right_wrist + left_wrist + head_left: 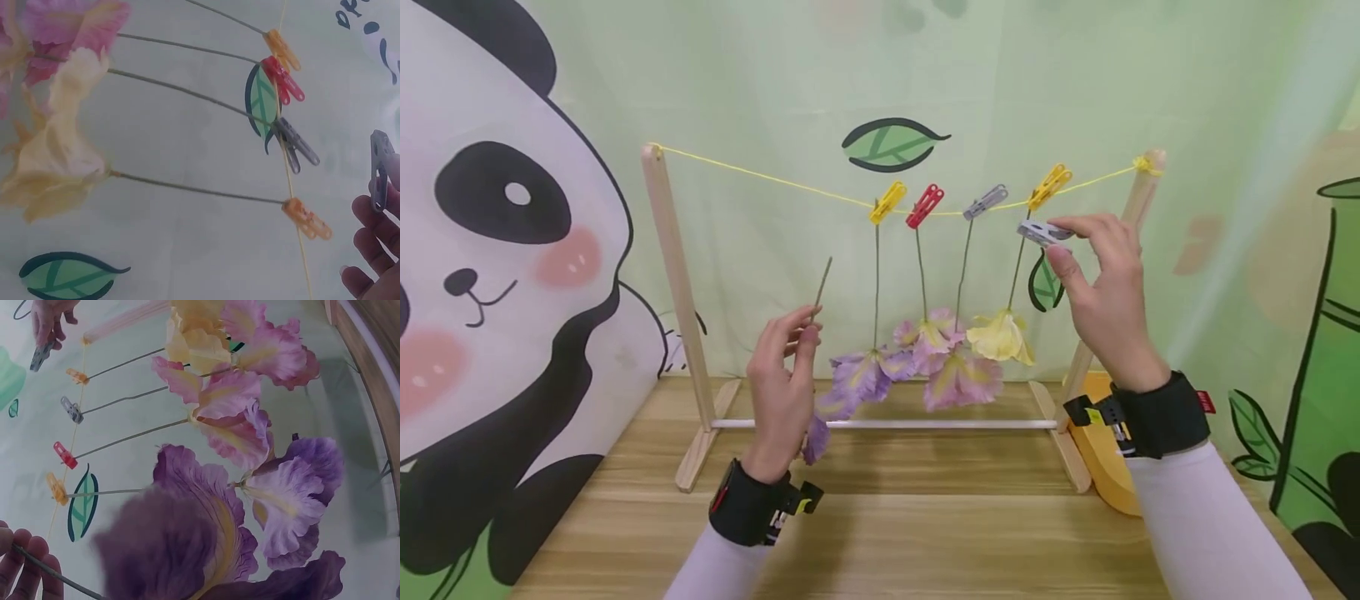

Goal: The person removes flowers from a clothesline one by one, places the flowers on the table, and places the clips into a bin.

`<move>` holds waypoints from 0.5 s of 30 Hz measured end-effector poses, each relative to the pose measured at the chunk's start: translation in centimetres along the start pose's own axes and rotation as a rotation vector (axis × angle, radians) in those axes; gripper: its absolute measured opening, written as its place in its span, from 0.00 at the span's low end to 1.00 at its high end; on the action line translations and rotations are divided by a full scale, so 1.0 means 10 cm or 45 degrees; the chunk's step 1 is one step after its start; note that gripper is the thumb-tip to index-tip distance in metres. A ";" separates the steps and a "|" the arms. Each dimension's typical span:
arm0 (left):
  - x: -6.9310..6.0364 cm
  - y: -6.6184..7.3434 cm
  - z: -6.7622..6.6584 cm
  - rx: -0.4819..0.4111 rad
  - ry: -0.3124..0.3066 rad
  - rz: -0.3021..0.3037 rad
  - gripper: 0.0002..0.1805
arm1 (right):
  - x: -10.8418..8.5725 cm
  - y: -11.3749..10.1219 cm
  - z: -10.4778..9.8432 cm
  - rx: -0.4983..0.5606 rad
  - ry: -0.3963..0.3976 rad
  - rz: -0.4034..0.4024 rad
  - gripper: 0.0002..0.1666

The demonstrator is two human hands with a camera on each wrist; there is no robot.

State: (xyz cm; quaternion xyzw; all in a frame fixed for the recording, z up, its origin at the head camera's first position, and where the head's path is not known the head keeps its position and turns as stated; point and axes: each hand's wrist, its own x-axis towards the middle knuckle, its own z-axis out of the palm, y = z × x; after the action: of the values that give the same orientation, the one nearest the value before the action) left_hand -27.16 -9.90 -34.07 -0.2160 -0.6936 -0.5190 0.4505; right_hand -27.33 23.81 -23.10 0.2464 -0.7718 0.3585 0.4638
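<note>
My left hand point(782, 383) pinches the stem point(823, 279) of a purple flower point(169, 544), whose bloom hangs below the hand, partly hidden by it in the head view. Between thumb and fingertips my right hand point(1108, 292) holds a grey clothespin point(1041, 232), just below the right yellow clothespin point(1049, 187). On the yellow string point(767, 176) sit another yellow clothespin point(888, 202), a red one point(925, 206) and a grey one point(985, 202). From these clothespins hang a purple flower point(861, 375), two pink ones point(962, 379) and a pale yellow one point(1002, 335), blooms down.
The string runs between two wooden posts point(679, 292) with feet on the wooden table point(925, 533). A white rod point(955, 425) joins the feet low down. Behind the right foot lies a yellow-orange object point(1112, 467). A printed cloth with a panda point(512, 275) forms the backdrop.
</note>
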 end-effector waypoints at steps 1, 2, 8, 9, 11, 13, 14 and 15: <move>-0.02 0.00 -0.01 0.000 -0.007 0.006 0.13 | -0.03 0.02 -0.03 -0.003 0.009 0.013 0.18; -0.04 0.00 -0.01 0.003 -0.015 0.010 0.13 | -0.07 0.05 -0.07 -0.006 0.016 0.031 0.18; -0.14 -0.02 -0.04 0.011 -0.051 0.028 0.14 | -0.26 0.18 -0.24 -0.045 0.063 0.132 0.18; -0.14 -0.02 -0.05 0.010 -0.056 0.031 0.14 | -0.29 0.20 -0.26 -0.051 0.073 0.143 0.18; -0.15 -0.02 -0.04 0.006 -0.061 0.045 0.14 | -0.34 0.25 -0.32 -0.057 0.097 0.156 0.18; -0.16 -0.02 -0.03 0.008 -0.073 0.062 0.15 | -0.40 0.30 -0.37 -0.062 0.118 0.159 0.18; -0.16 -0.02 -0.03 0.010 -0.079 0.074 0.15 | -0.44 0.32 -0.40 -0.065 0.126 0.164 0.18; -0.16 -0.02 -0.02 0.014 -0.084 0.086 0.15 | -0.47 0.35 -0.42 -0.069 0.133 0.168 0.18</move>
State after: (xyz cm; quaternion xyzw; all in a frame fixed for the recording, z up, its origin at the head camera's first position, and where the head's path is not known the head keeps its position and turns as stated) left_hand -26.39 -9.92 -35.53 -0.2538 -0.7033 -0.4922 0.4457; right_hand -25.42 29.52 -27.14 0.1632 -0.7707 0.3795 0.4851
